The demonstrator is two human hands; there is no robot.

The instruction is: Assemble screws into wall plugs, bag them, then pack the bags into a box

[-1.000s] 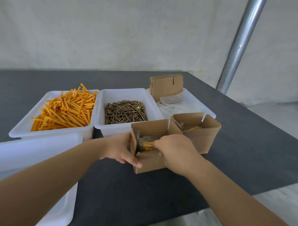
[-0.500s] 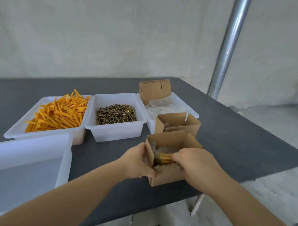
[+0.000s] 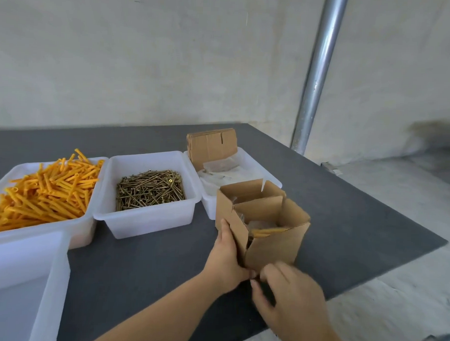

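An open cardboard box (image 3: 275,246) stands near the table's front edge, and a clear bag of orange plugs with screws (image 3: 266,231) shows inside it. My left hand (image 3: 224,257) grips the box's left wall, thumb at its lower front corner. My right hand (image 3: 288,292) is blurred, just below the box's front bottom edge, fingers bent loosely and holding nothing I can see. A second open box (image 3: 246,190) stands right behind the first. A white bin holds loose orange wall plugs (image 3: 47,189); the bin beside it holds screws (image 3: 152,188).
A third white bin (image 3: 272,179) at the back holds flat cardboard blanks (image 3: 212,147) and clear bags (image 3: 219,167). A large empty white bin (image 3: 49,279) sits at front left. A metal pole (image 3: 316,71) rises behind the table's right corner. The dark table (image 3: 357,213) ends at right and front.
My right hand has come out of the box and dropped to its lower front edge. The box was drawn closer to the front edge, with my left hand still on its side.
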